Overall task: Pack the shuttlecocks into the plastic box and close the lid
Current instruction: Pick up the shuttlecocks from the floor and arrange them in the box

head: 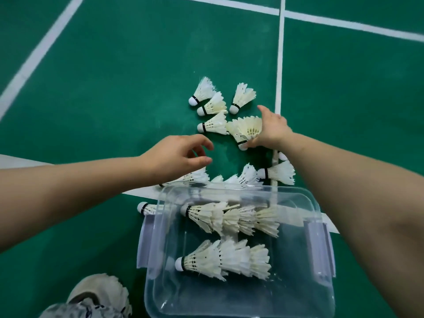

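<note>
A view looking down at a green court floor (114, 88) crossed by white lines. At the near left, a pale shoe (101, 292) shows at the bottom edge. The left hand (176, 157) reaches in from the left and hovers above the floor, fingers loosely curled and spread, holding nothing. Just near of it, a clear plastic box (238, 294) sits open on the floor with grey latches on its left and right sides. Inside lie two nested rows of white feather shuttlecocks, a far row (231, 219) and a near row (224, 260), cork ends pointing left. One loose shuttlecock (146, 207) lies against the box's left outer wall. Beyond the box's far rim, several shuttlecocks (247, 175) lie scattered on the floor. Farther away, a group of four (213, 104) rests on its sides. To the right, the right hand (270, 131) grips a small stack of shuttlecocks (246, 129) at floor level.
</note>
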Demonstrator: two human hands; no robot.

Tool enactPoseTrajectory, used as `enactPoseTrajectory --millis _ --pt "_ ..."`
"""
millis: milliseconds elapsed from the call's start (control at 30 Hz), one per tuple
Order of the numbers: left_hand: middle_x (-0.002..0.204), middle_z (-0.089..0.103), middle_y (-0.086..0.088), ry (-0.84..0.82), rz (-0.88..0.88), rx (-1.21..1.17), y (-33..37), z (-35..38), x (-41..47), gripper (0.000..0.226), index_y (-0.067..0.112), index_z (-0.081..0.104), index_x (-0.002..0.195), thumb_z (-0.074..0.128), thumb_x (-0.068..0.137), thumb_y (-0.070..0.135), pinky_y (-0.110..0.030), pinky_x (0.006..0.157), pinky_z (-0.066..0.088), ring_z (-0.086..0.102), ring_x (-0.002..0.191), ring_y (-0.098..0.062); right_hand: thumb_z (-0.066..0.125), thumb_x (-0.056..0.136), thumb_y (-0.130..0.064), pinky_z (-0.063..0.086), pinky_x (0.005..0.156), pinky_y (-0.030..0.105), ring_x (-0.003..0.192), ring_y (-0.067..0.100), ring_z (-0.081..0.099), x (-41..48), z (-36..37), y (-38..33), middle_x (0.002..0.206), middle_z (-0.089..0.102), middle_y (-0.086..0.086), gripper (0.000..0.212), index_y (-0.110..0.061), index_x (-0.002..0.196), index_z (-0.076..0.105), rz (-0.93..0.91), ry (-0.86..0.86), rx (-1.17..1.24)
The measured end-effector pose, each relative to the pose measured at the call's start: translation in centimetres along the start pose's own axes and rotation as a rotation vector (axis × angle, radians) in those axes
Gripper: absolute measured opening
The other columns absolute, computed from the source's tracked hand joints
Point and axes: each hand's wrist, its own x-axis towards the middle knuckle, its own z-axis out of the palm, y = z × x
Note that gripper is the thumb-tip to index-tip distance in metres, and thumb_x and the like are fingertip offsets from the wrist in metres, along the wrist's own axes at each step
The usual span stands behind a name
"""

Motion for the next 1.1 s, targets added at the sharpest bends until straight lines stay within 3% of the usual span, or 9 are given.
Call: enactPoseTrajectory --millis 167,300,500,700,867,967,1100 --pt "0.100 0.065 0.004 -0.017 -0.026 -0.020 -1.3 0.0 -0.2 0.026 0.027 0.055 0.111 0.056 0.086 0.034 -0.028 0.085 0.047 0.060 0.091 -0.014 0.079 0.069 -0.033 0.044 0.086 0.033 0.115 0.030 0.051 1.1 -0.9 -1.0 0.126 0.055 0.010 0.088 -0.018 0.141 0.030 -0.036 -0.076 -0.118" --pt "0.099 0.064 0.004 -0.015 -0.028 -0.014 -1.0 0.1 -0.1 0.027 0.026 0.055 0.112 0.056 0.086 0.033 -0.027 0.084 0.046 0.059 0.089 -0.014 0.070 0.070 -0.019 0.046 0.066 0.032 0.084 0.027 0.054 0.2 -1.2 -1.2 0.090 0.056 0.006 0.073 -0.016 0.134 0.036 -0.056 -0.011 -0.197" --pt "0.097 0.063 0.005 -0.019 0.022 -0.005 0.6 0.2 -0.1 0.027 0.024 0.055 0.113 0.057 0.087 0.030 -0.028 0.083 0.047 0.059 0.087 -0.014 0.062 0.072 -0.009 0.045 0.063 0.030 0.082 0.029 0.054 -2.1 -2.9 -0.7 0.092 0.057 0.011 0.061 -0.011 0.129 0.039 -0.097 0.044 -0.138" --pt "0.095 0.063 0.007 -0.009 0.109 0.009 3.4 0.0 -0.5 0.026 0.024 0.055 0.112 0.056 0.087 0.030 -0.021 0.074 0.044 0.057 0.080 -0.006 0.071 0.072 -0.017 0.046 0.069 0.029 0.084 0.025 0.051 -7.1 -7.5 -0.9 0.098 0.059 0.010 0.062 -0.012 0.126 0.041 -0.182 0.067 -0.062" --pt "0.094 0.058 0.008 0.039 0.226 0.078 6.7 0.2 -1.1 0.035 0.028 0.049 0.119 0.059 0.085 0.029 -0.028 0.077 0.047 0.058 0.082 -0.013 0.074 0.068 -0.014 0.038 0.066 0.026 0.082 0.024 0.049 -13.6 -10.1 -1.8 0.094 0.055 0.006 0.065 -0.013 0.124 0.042 -0.258 0.023 -0.111" --pt "0.092 0.051 0.004 0.146 0.361 0.158 8.8 0.4 -1.9 0.044 0.027 0.048 0.121 0.065 0.080 0.030 -0.031 0.076 0.046 0.052 0.078 -0.014 0.076 0.067 -0.017 0.040 0.062 0.027 0.079 0.023 0.052 -17.5 -10.0 -1.8 0.087 0.055 0.003 0.056 -0.013 0.114 0.046 -0.293 -0.021 -0.133" --pt "0.091 0.055 -0.006 0.202 0.700 0.439 11.2 1.1 -2.9 0.039 0.022 0.057 0.109 0.066 0.073 0.035 -0.028 0.072 0.037 0.050 0.080 -0.022 0.075 0.066 -0.016 0.039 0.061 0.031 0.077 0.024 0.050 -21.1 -9.5 -0.9 0.084 0.054 -0.001 0.046 -0.018 0.102 0.045 -0.348 -0.038 -0.174"
